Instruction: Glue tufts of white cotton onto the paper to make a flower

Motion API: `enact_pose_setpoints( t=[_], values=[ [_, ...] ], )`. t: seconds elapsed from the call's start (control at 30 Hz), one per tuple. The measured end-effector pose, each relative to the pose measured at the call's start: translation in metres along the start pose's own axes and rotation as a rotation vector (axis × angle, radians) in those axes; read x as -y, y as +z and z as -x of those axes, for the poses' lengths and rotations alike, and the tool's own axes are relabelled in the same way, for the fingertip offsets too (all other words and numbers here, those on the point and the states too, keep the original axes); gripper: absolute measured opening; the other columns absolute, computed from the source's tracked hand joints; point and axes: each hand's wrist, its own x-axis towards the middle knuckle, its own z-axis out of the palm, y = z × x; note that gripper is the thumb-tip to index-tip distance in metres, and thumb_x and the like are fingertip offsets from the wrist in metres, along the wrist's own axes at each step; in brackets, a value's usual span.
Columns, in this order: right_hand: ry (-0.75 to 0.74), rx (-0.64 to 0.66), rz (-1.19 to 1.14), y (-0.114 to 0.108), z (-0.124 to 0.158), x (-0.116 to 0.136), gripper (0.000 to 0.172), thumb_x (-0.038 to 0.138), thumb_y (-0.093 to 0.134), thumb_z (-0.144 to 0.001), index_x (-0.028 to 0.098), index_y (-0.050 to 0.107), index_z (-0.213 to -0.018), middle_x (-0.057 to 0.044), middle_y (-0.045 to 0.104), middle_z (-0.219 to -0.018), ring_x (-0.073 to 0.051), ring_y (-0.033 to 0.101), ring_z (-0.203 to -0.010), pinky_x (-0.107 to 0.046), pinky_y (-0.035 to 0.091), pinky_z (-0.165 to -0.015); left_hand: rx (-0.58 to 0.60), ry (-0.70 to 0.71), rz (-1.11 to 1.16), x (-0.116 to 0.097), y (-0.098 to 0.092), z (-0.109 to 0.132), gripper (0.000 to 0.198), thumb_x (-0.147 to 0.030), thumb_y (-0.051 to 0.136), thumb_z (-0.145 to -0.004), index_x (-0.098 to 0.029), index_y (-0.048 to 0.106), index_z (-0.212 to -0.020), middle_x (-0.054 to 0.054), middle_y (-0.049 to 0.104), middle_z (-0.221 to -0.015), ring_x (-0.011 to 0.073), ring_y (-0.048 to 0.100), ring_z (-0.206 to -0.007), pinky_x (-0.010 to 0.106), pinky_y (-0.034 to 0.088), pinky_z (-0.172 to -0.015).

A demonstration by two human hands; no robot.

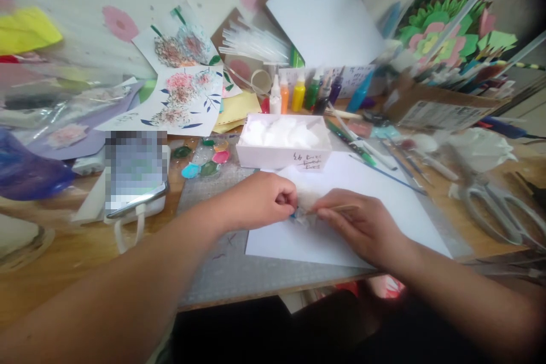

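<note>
Over a white sheet of paper (273, 243), both hands come close together. My left hand (267, 199) is closed, thumb and fingers curled into a pinch; what it holds is mostly hidden, with a small bluish bit at the fingertips. A thin wooden stick (347, 206) is pinched in my right hand (364, 224), its tip pointing left toward the other hand. Between the hands lies a whitish, blurred wad (305, 220), perhaps tissue or cotton. Just behind, a small white box (281, 157) holds fluffy white material (281, 131).
A grey cutting mat (213, 261) lies beneath the paper. Left are a phone (136, 170) with a cable and a palette (209, 168) of paint. Paint bottles (298, 94) stand behind the box. Brushes (379, 159) and scissors (499, 205) lie at right, before a cardboard box (443, 111).
</note>
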Motion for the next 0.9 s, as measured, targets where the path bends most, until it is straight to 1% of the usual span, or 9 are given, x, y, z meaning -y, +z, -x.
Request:
enact_pose_setpoints(
  t=[0.1,0.2,0.37,0.43,0.5,0.57,0.63,0.77,0.9],
  values=[
    [0.140,-0.101,-0.171,-0.005,-0.001,0.000,0.017,0.018,0.050,-0.083,0.021,0.062,-0.071,-0.001,0.064,-0.074,-0.011,0.059,-0.066,-0.022,0.048,-0.061,0.038,0.002,0.025,-0.002,0.000,0.001,0.017,-0.020,0.047,-0.070,-0.022,0.063,-0.074,-0.006,0.062,-0.067,0.0078,0.051,-0.057,0.017,0.035,-0.049],
    [0.187,-0.202,-0.250,-0.007,-0.003,0.000,0.015,0.021,0.052,-0.082,0.022,0.063,-0.071,0.000,0.064,-0.075,-0.011,0.059,-0.067,-0.022,0.049,-0.061,0.069,0.005,0.028,-0.004,-0.001,0.002,0.022,-0.020,0.048,-0.071,-0.024,0.067,-0.081,-0.005,0.064,-0.072,0.0077,0.053,-0.059,0.017,0.035,-0.050],
    [0.145,-0.055,-0.183,-0.009,-0.006,0.000,0.012,0.021,0.054,-0.081,0.022,0.064,-0.076,0.000,0.066,-0.082,-0.012,0.060,-0.074,-0.023,0.048,-0.067,0.139,0.009,0.022,-0.007,-0.008,0.005,0.027,-0.019,0.047,-0.070,-0.025,0.069,-0.085,-0.005,0.064,-0.070,0.0068,0.049,-0.052,0.018,0.032,-0.048],
    [0.097,-0.097,-0.162,-0.014,-0.009,-0.002,0.016,0.021,0.050,-0.084,0.021,0.061,-0.073,-0.001,0.064,-0.079,-0.013,0.059,-0.074,-0.024,0.047,-0.066,0.059,-0.021,0.045,-0.006,-0.010,0.005,0.026,-0.020,0.046,-0.072,-0.025,0.068,-0.083,-0.004,0.063,-0.068,0.0071,0.047,-0.050,0.019,0.030,-0.046],
    [-0.010,-0.156,-0.093,-0.021,-0.015,-0.004,0.018,0.020,0.046,-0.085,0.021,0.057,-0.072,-0.002,0.062,-0.079,-0.014,0.059,-0.075,-0.027,0.047,-0.068,-0.133,-0.078,0.049,-0.002,-0.012,0.004,0.024,-0.023,0.044,-0.073,-0.023,0.066,-0.082,-0.003,0.061,-0.065,0.0081,0.046,-0.049,0.020,0.029,-0.045],
    [-0.094,-0.119,0.041,-0.027,-0.024,-0.007,0.014,0.019,0.044,-0.085,0.020,0.057,-0.079,-0.004,0.061,-0.083,-0.017,0.058,-0.079,-0.030,0.046,-0.070,-0.359,-0.121,-0.007,0.003,-0.012,0.001,0.022,-0.025,0.044,-0.073,-0.022,0.064,-0.082,-0.002,0.060,-0.066,0.0097,0.047,-0.052,0.021,0.029,-0.046],
    [-0.090,-0.019,0.159,-0.029,-0.034,-0.009,0.016,0.018,0.043,-0.085,0.020,0.058,-0.091,-0.006,0.063,-0.090,-0.018,0.058,-0.083,-0.031,0.047,-0.072,-0.490,-0.118,-0.112,0.008,-0.010,-0.002,0.019,-0.027,0.049,-0.071,-0.022,0.062,-0.084,-0.001,0.060,-0.072,0.0119,0.050,-0.060,0.023,0.031,-0.050],
    [-0.052,0.114,0.147,-0.019,-0.048,-0.012,0.023,0.018,0.042,-0.085,0.021,0.058,-0.101,-0.005,0.063,-0.104,-0.018,0.058,-0.094,-0.033,0.047,-0.081,-0.448,-0.064,-0.276,0.013,-0.006,-0.005,0.023,-0.033,0.057,-0.066,-0.023,0.060,-0.087,-0.001,0.060,-0.079,0.0150,0.052,-0.067,0.025,0.032,-0.055],
    [-0.060,0.141,-0.007,-0.005,-0.053,-0.013,0.025,0.020,0.041,-0.087,0.021,0.057,-0.106,-0.005,0.060,-0.112,-0.018,0.055,-0.103,-0.033,0.044,-0.090,-0.407,-0.061,-0.311,0.013,-0.005,-0.004,0.020,-0.032,0.057,-0.067,-0.024,0.059,-0.085,-0.002,0.059,-0.071,0.0145,0.050,-0.062,0.025,0.028,-0.050]
  ],
)
